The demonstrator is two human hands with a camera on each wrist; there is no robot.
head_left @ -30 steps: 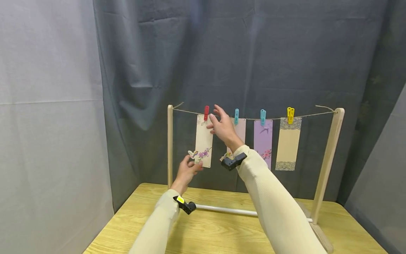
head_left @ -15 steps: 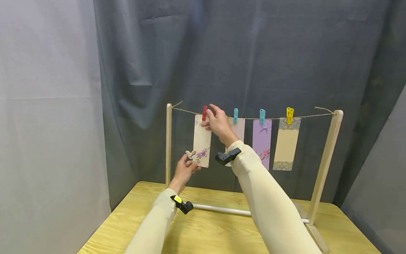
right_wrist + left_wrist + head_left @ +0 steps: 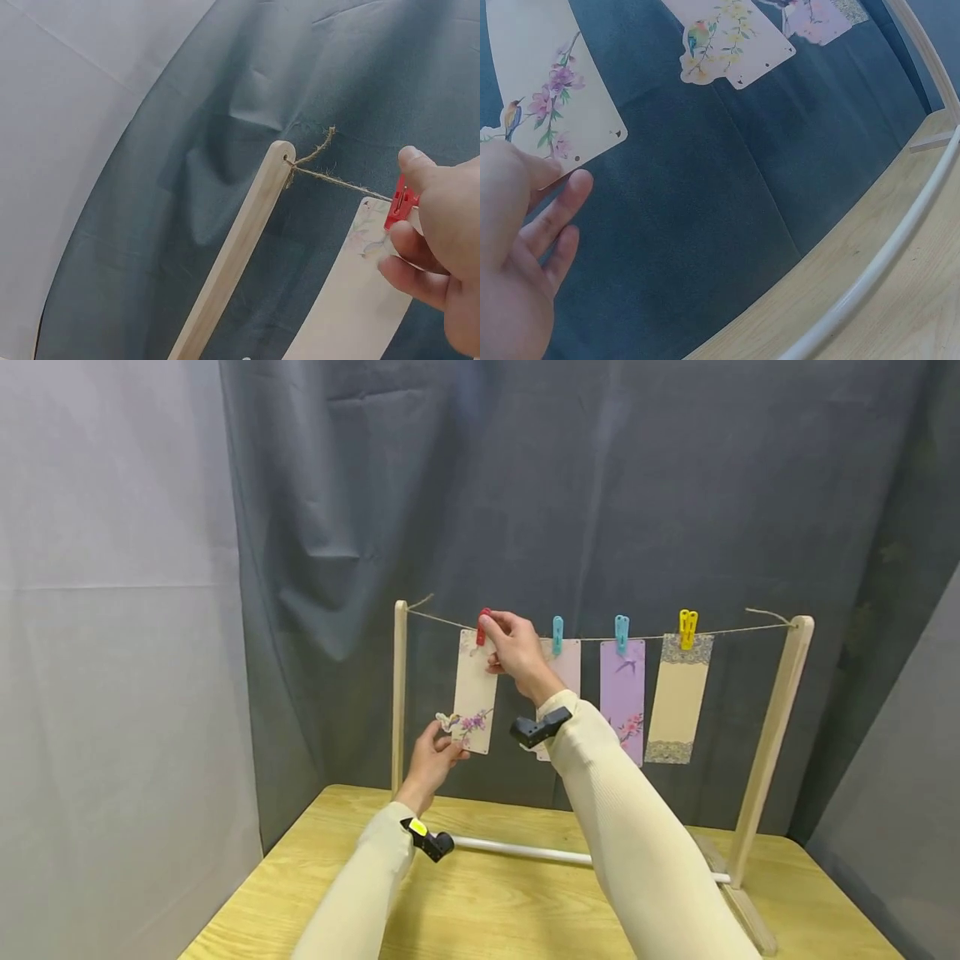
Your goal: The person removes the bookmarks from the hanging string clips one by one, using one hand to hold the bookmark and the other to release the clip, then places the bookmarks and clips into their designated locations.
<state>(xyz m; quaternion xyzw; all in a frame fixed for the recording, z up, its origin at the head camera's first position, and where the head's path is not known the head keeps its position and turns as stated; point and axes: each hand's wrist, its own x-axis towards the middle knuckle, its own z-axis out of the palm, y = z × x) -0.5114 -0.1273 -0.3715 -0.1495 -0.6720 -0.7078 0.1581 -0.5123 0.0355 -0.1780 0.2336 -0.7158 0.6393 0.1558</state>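
Observation:
A cream bookmark (image 3: pixel 472 689) with purple blossoms and a cut-out bird hangs leftmost on a twine line (image 3: pixel 337 181), under a red clothespin (image 3: pixel 400 206). With thumb and fingers, my right hand (image 3: pixel 521 653) pinches the clothespin's upper end, and its lower fingers lie close to the card's top. At the card's lower left corner, my left hand (image 3: pixel 431 764) holds the edge, thumb in front and fingers behind. The left wrist view shows this bookmark's bottom edge slightly tilted. The left thumb (image 3: pixel 525 161) covers part of that corner.
Right along the twine hang a pale pink bookmark (image 3: pixel 566 668) and a purple one (image 3: pixel 622 681) on blue clothespins, then a lace-patterned one (image 3: pixel 681 697) on yellow pegs (image 3: pixel 687 629). Wooden posts (image 3: pixel 772 752) hold the line; a white rod (image 3: pixel 525 850) crosses low above the table (image 3: pixel 480 902).
My right hand has moved left from beside the red clothespin and now pinches it. The cream bookmark has swung slightly left at the bottom, with my left hand still at its corner.

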